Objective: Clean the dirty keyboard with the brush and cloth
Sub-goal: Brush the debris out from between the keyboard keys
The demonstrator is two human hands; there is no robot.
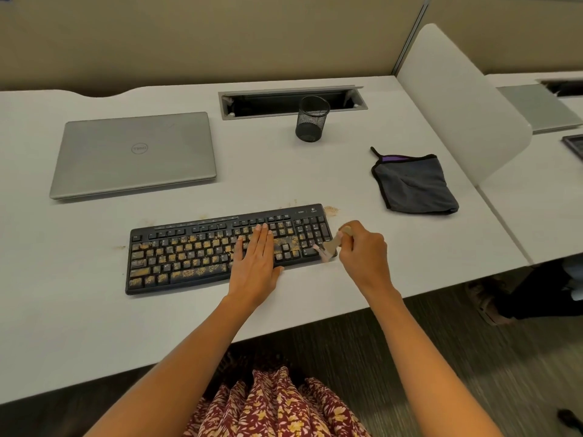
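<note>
Left hand [256, 258] flat, pinning keyboard [230, 249]; right hand [362, 250] grips brush [331, 247] at R edge — short outward flicks, w/ light pressure.

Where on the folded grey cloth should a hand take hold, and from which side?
Probably its far edge, pinched from above: the cloth lies flat and folded on the desk, and there the purple-trimmed layers gape slightly, offering a lip to pinch. The near fold hugs the surface. The right hand, nearest, holds the brush.
</note>
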